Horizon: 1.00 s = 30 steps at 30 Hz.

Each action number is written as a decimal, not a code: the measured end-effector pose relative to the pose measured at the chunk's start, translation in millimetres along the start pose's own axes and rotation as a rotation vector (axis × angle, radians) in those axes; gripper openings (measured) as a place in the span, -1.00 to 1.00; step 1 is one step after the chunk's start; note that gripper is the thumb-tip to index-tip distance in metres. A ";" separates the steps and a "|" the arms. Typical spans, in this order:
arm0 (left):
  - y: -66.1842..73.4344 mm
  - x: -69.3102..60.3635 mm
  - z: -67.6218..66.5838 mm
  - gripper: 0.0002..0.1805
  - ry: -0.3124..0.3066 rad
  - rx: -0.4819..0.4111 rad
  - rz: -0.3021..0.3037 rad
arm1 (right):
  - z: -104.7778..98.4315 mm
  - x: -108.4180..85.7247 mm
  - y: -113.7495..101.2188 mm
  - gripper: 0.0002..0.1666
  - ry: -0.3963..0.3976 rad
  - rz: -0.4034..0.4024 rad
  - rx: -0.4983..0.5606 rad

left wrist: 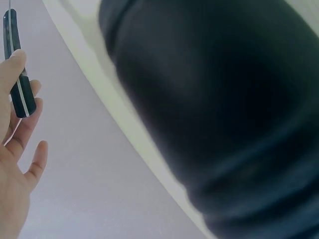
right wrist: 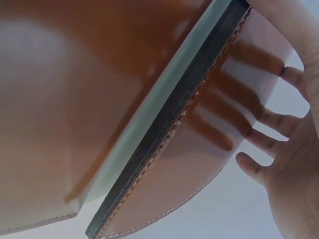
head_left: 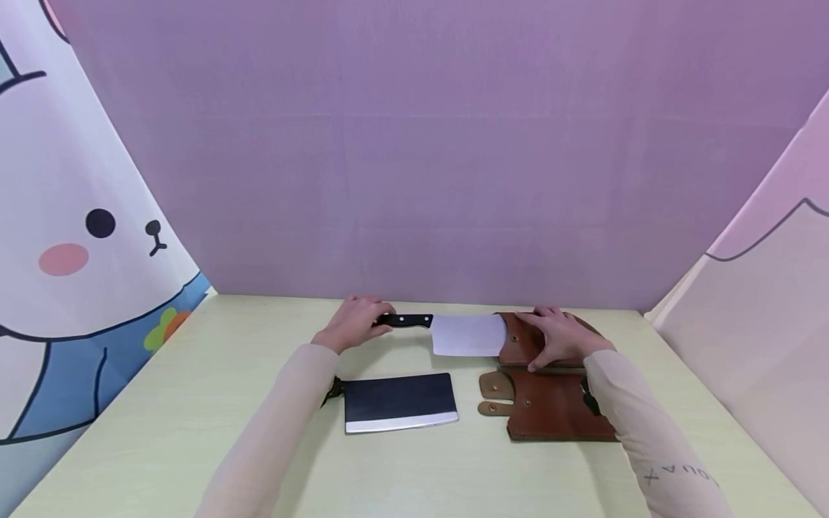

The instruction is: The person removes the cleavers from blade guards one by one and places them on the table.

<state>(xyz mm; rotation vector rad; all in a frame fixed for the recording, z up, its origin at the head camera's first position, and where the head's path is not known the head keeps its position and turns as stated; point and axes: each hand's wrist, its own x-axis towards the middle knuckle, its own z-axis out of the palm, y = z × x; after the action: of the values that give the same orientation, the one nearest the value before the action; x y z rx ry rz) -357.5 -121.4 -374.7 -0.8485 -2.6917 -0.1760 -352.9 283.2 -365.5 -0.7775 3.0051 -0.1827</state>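
Note:
In the head view my left hand (head_left: 355, 321) grips the black riveted handle (head_left: 408, 320) of a cleaver, thumb and fingers round it in the left wrist view. The silver blade (head_left: 468, 336) points right, its far end at the mouth of a brown leather sheath (head_left: 514, 339); how far it reaches inside is hidden. My right hand (head_left: 562, 337) holds that sheath across its width, thumb at the near edge. In the right wrist view its fingers (right wrist: 271, 144) touch the curved, stitched edge of the leather sheath (right wrist: 169, 174).
Nearer on the table (head_left: 401, 475) lies a second cleaver (head_left: 400, 403) with a dark blade, its handle partly behind my left arm. Right of it is another brown sheath (head_left: 557, 406) with snap straps. A large blurred dark shape (left wrist: 214, 99) fills much of the left wrist view.

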 end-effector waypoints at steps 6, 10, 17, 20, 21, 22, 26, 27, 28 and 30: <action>-1.8 -1.9 -0.7 -0.71 0.009 0.002 0.000 | -0.3 -1.9 2.6 0.20 -0.008 0.002 0.005; -2.2 -2.7 -3.1 -0.71 0.013 -0.002 0.002 | -1.5 -3.2 3.4 0.21 -0.013 0.007 0.015; -3.1 -4.6 -7.4 -0.71 0.012 -0.011 -0.002 | -1.6 -3.2 4.0 0.20 -0.002 0.010 0.003; -4.2 -4.9 -8.2 -0.71 0.011 -0.017 -0.003 | -1.2 -3.3 4.7 0.20 0.005 0.013 0.002; -4.6 -5.0 -8.2 -0.71 0.010 -0.014 -0.003 | -1.0 -3.2 5.0 0.20 0.006 0.014 -0.001; -5.2 -4.9 -7.8 -0.71 0.008 -0.015 -0.006 | -0.9 -3.2 5.1 0.20 0.005 0.017 -0.002; -7.6 -5.3 -6.6 -0.71 0.000 -0.009 -0.014 | -1.0 -3.3 5.7 0.19 0.010 0.016 -0.012; -8.1 -5.6 -6.7 -0.71 -0.001 -0.009 -0.015 | -1.1 -3.6 5.6 0.18 0.014 0.013 -0.015; -8.5 -6.0 -6.9 -0.71 -0.001 -0.010 -0.016 | -1.3 -3.8 5.7 0.18 0.018 0.010 -0.017; -9.1 -7.1 -8.1 -0.71 0.000 -0.012 -0.018 | -1.4 -4.3 5.9 0.17 0.024 0.003 -0.018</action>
<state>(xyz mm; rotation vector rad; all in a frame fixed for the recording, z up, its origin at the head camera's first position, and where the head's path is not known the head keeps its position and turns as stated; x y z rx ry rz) -355.2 -134.4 -369.6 -0.8283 -2.7015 -0.1960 -352.0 290.5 -364.8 -0.7773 3.0344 -0.1656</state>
